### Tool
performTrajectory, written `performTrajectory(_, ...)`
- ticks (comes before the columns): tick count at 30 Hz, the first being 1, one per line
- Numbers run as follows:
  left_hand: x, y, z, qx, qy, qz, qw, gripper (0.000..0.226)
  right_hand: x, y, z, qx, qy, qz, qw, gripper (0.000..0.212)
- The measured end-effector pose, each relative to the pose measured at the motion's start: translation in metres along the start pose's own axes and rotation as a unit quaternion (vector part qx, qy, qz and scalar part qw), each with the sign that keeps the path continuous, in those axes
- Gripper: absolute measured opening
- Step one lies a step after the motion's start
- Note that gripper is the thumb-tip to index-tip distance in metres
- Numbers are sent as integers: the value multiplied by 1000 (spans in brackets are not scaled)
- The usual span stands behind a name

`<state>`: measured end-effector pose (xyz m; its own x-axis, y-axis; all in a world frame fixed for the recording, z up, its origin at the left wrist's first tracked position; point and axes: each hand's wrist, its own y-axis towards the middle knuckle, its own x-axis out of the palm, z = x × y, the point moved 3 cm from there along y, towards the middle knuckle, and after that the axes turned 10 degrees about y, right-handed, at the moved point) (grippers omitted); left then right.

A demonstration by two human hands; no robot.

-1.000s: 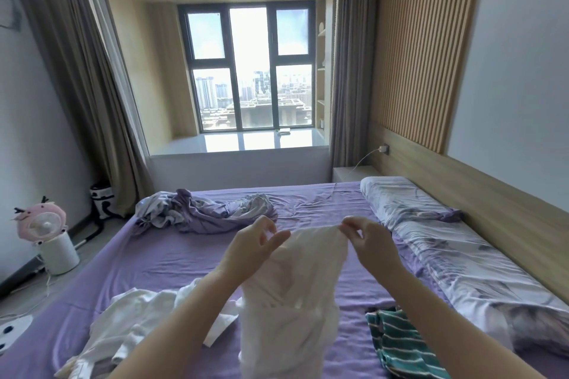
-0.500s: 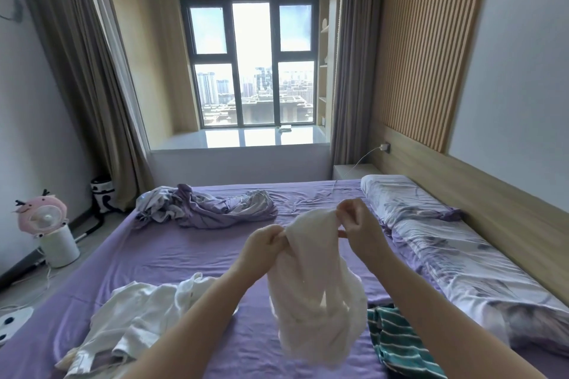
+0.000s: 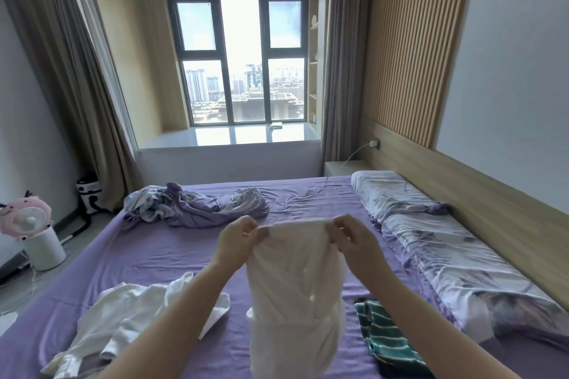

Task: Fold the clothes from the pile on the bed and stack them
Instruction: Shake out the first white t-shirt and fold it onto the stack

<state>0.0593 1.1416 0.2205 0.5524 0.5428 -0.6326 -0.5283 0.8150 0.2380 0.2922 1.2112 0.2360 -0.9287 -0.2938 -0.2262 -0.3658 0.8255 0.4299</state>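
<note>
A thin white garment (image 3: 295, 292) hangs in the air over the purple bed (image 3: 172, 249). My left hand (image 3: 237, 240) pinches its top edge on the left and my right hand (image 3: 351, 240) pinches the same edge on the right, a short span apart. The cloth droops in loose folds down to the sheet. A rumpled pile of white clothes (image 3: 123, 323) lies at the near left. A green-and-white striped garment (image 3: 388, 338) lies folded flat at the near right.
A crumpled purple and patterned quilt (image 3: 197, 206) lies at the far side of the bed. Patterned pillows (image 3: 431, 231) run along the wooden headboard on the right. A pink fan on a white bin (image 3: 34, 231) stands on the floor at the left.
My hands, close together half a second ago with the garment bunched, have moved apart and spread its top edge. The cloth now hangs longer and flatter.
</note>
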Motion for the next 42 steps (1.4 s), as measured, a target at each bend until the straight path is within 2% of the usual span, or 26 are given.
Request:
performTrajectory(2,-5,-1,-17,-16,145,2,989,15,1,6,0,79,117,-7,990,16)
performTrajectory(3,-4,-5,-19,-17,184,11,983,15,4,9,0,102,156,-15,982,16)
performTrajectory(4,0,-11,-17,-4,187,24,982,17,8,10,-1,118,177,-29,977,16)
performTrajectory(6,13,-29,0,62,125,41,989,21,17,13,-2,137,180,-54,973,16)
performTrajectory(8,32,-46,19,108,55,-12,993,24,24,15,0,144,170,-65,973,16)
performTrajectory(10,52,-56,30,95,46,-83,991,34,25,17,1,151,166,-60,973,15)
performTrajectory(11,59,-56,33,85,57,-95,990,36,23,19,1,155,164,-49,973,15)
performTrajectory(14,65,-46,41,64,63,-83,992,23,12,22,2,168,174,1,970,14)
performTrajectory(16,65,-36,48,52,47,-79,994,24,6,17,2,146,153,1,977,5)
performTrajectory(18,61,-28,57,39,-7,-64,997,25,7,4,8,107,33,-77,991,38)
performTrajectory(20,56,-21,66,47,-12,-38,998,26,13,-14,21,67,-126,-176,974,72)
performTrajectory(21,54,-19,70,54,5,-36,998,23,14,-20,28,52,-169,-198,964,77)
performTrajectory(24,43,-13,72,86,94,-43,991,17,7,-26,44,47,-180,-206,961,64)
performTrajectory(27,23,-4,67,79,143,-70,984,33,-9,-23,56,53,-229,-172,957,36)
performTrajectory(29,12,-2,61,-5,11,-108,994,39,-15,-23,59,48,-249,-135,958,30)
performTrajectory(31,11,-8,61,-95,-151,-172,969,41,-11,-25,53,24,-219,-95,971,30)
performTrajectory(33,19,-14,64,-137,-232,-213,939,39,6,-30,38,-42,-174,-78,981,32)
performTrajectory(36,28,-21,72,-137,-235,-253,928,37,35,-38,21,-69,-130,-98,984,36)
performTrajectory(40,19,-20,68,-111,-228,-291,923,38,44,-32,13,-21,-56,-69,996,8)
performTrajectory(42,11,-18,60,-95,-235,-305,918,35,44,-27,13,-1,-9,-70,998,12)
